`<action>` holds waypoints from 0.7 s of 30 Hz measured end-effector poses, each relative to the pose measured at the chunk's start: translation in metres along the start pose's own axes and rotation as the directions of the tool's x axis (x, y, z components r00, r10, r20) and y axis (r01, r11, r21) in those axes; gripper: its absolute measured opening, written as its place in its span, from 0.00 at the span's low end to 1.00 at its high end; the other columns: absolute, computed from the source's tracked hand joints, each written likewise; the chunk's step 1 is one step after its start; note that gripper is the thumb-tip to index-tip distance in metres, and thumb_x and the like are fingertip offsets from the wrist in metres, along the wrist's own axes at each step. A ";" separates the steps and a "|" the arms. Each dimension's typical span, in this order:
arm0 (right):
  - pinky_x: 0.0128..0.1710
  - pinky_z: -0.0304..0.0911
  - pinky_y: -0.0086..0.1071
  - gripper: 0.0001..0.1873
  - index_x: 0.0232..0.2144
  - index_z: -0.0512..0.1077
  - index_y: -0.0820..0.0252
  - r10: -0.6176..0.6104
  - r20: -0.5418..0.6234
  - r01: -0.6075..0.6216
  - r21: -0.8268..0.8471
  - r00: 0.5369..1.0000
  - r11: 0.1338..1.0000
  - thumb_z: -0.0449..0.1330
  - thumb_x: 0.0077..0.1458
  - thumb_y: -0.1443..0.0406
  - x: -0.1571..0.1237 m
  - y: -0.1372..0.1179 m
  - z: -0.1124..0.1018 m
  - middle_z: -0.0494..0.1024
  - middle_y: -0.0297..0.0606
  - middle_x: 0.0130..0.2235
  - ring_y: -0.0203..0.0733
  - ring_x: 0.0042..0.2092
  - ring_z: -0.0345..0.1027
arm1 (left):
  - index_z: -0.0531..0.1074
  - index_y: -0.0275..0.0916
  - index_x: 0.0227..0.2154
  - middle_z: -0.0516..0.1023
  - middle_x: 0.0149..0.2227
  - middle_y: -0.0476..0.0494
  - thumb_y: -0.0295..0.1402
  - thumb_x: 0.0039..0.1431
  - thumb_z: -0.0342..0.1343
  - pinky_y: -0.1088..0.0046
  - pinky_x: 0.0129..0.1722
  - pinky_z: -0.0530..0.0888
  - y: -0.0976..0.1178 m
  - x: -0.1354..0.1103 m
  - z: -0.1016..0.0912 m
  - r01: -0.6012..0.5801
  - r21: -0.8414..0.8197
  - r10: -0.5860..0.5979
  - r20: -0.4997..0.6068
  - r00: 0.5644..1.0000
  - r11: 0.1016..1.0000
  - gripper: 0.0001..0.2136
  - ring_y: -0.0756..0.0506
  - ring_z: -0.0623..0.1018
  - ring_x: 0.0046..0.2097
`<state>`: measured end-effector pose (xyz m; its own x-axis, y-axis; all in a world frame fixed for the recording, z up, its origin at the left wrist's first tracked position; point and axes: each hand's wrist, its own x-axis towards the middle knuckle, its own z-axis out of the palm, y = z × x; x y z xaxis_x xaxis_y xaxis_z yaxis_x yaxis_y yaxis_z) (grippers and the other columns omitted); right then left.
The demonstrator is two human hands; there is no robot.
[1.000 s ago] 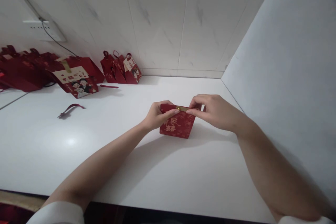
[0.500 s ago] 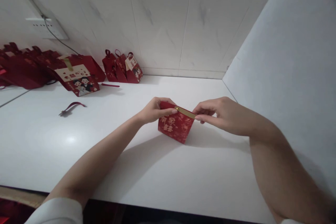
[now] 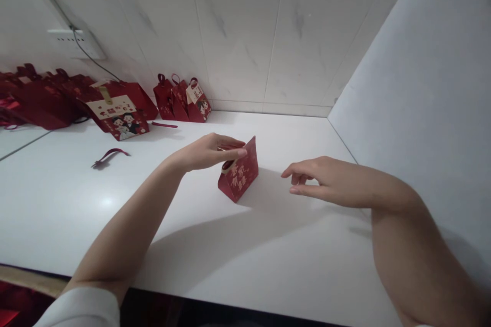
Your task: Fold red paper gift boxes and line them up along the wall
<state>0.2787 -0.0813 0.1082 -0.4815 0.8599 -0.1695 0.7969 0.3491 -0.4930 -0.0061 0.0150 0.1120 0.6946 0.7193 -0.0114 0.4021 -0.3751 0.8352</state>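
A small red gift box (image 3: 242,173) with gold Chinese characters stands upright on the white table, its narrow ridge on top. My left hand (image 3: 209,153) grips that ridge from the left, thumb on the near face and fingers on the far side. The strap's loop end shows just under the left thumb, partly hidden by the hand. To the right of the box, and apart from it, my right hand (image 3: 310,179) hovers over the table with thumb and fingers parted and nothing between them.
At the back left stand a larger red box (image 3: 126,117) with a cartoon couple and several dark red boxes (image 3: 46,102). Small looped boxes (image 3: 182,99) lean near the tiled wall. Two loose straps (image 3: 111,153) lie on the white table (image 3: 161,260). A wall panel (image 3: 429,87) bounds the right.
The gift box has turned and shifted left in my left hand. My right hand has let go of its strap end and now stays apart from the box.
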 end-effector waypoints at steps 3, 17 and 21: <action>0.35 0.66 0.35 0.19 0.48 0.71 0.49 0.051 0.028 -0.051 -0.003 0.998 0.999 0.52 0.59 0.51 0.000 0.000 -0.001 0.78 0.37 0.42 0.45 0.39 0.73 | 0.73 0.42 0.49 0.79 0.42 0.43 0.45 0.53 0.58 0.72 0.37 0.70 0.014 -0.011 -0.005 -0.020 0.228 -0.011 0.133 0.991 0.973 0.22 0.44 0.77 0.39; 0.45 0.64 0.36 0.11 0.44 0.69 0.54 -0.283 -0.471 0.252 -0.130 0.836 0.959 0.52 0.61 0.61 0.012 -0.026 0.009 0.75 0.38 0.46 0.43 0.46 0.69 | 0.73 0.38 0.38 0.79 0.34 0.45 0.38 0.55 0.55 0.76 0.33 0.72 0.013 -0.016 -0.020 0.072 0.292 -0.105 0.101 0.989 0.954 0.11 0.48 0.77 0.36; 0.48 0.62 0.39 0.15 0.49 0.67 0.56 -0.349 -0.501 0.261 -0.240 0.792 0.935 0.57 0.58 0.63 0.025 -0.032 0.021 0.74 0.39 0.49 0.45 0.49 0.67 | 0.72 0.37 0.38 0.79 0.36 0.44 0.35 0.57 0.54 0.74 0.35 0.73 0.011 -0.011 -0.005 -0.046 0.125 0.023 0.182 0.983 0.991 0.09 0.49 0.77 0.37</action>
<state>0.2332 -0.0787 0.1014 -0.4769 0.7457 0.4653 0.7071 0.6400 -0.3007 -0.0127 0.0058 0.1237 0.8007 0.5919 -0.0925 0.4409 -0.4778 0.7598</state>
